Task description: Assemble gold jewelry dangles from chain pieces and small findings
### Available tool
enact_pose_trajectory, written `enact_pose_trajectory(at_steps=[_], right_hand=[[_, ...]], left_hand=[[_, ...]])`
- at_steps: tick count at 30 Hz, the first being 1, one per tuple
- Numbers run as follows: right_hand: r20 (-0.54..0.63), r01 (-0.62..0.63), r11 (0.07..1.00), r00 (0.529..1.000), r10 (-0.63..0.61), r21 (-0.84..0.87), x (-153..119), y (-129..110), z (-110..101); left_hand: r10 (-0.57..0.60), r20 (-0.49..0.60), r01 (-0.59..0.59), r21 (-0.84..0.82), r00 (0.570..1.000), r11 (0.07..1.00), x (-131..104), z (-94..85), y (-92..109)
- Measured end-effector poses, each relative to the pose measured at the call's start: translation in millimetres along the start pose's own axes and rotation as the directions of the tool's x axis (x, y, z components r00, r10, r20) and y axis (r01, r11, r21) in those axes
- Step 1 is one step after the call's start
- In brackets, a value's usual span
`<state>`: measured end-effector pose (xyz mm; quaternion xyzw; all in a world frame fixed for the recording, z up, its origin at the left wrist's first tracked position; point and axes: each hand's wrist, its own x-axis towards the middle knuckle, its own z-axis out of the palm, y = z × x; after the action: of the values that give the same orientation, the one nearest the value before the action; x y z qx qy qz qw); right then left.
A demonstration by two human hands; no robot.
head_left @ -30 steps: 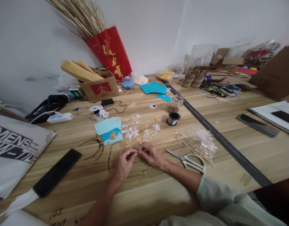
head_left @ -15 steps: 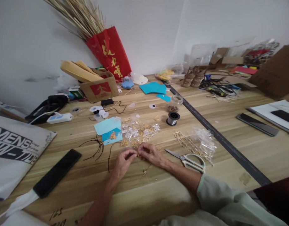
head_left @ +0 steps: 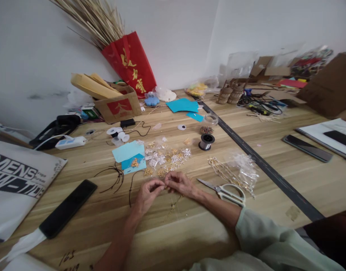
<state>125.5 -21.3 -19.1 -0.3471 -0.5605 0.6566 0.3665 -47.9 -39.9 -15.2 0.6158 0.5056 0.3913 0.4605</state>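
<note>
My left hand and my right hand meet fingertip to fingertip low over the table. Both are closed in a pinch, and whatever sits between the fingers is too small to name. Just below them a thin gold chain with small beads lies on the wood. Beyond the fingers are gold beads and silver beads in clear plastic. More gold pieces rest on a blue card. Scissors with pale handles lie by my right forearm.
A wire spool stands beyond the beads, beside a clear jar. Chains and plastic bags lie to the right. Black cord and a black phone are on the left. A dark strip crosses the table.
My hands stay pinched together in nearly the same place, with only a slight shift of the fingers. The whole view has moved a little.
</note>
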Motion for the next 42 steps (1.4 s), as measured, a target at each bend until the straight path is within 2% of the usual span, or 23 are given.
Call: enact_pose_trajectory(at_steps=[10,19,29,42], right_hand=[[0.007,-0.034,0.998,0.999,0.034,0.06,0.3,-0.7,-1.0],[0.007,-0.021,0.999,1.0,0.021,0.039,0.0,1.5,-0.3],[0.005,0.009,1.0,1.0,-0.009,-0.002,-0.3,1.0,0.2],[0.02,0.016,1.0,1.0,-0.016,-0.001,-1.0,-1.1,0.2]], left_hand=[[0.013,0.025,-0.013,-0.012,1.0,1.0,0.3,-1.6,2.4],[-0.041,0.012,0.042,-0.061,0.999,0.997,-1.2,1.0,-0.8],[-0.058,0.021,0.058,-0.037,0.998,0.998,-1.4,1.1,-1.9],[-0.004,0.04,0.001,0.075,0.999,0.997,-2.2,-2.4,5.0]])
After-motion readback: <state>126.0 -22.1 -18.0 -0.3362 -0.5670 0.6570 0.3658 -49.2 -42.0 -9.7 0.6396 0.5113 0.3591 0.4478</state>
